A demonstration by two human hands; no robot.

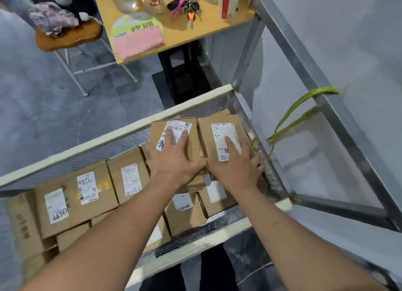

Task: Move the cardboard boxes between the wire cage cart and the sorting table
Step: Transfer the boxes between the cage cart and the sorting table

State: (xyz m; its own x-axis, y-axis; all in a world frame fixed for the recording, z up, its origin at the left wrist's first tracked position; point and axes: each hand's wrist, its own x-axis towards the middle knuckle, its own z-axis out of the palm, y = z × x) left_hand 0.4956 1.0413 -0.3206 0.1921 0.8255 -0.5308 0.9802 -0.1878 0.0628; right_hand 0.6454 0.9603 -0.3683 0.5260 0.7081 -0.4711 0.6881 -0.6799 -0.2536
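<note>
The wire cage cart (113,139) stands below me, full of labelled cardboard boxes. At its far right end two boxes sit side by side on top of the pile. My left hand (174,158) lies flat on the left box (191,127), fingers spread over its white label. My right hand (237,162) lies flat on the right box (204,132), one finger on its label marked 778L. The thumbs of both hands meet between the two boxes. Several more boxes (87,190) fill the cart to the left and underneath.
A yellow table (208,27) with bottles, keys and a pink cloth stands beyond the cart. A wooden stool (67,38) with cloth on it is at the far left. A metal frame (304,62) with a green strap (300,112) borders the cart's right side.
</note>
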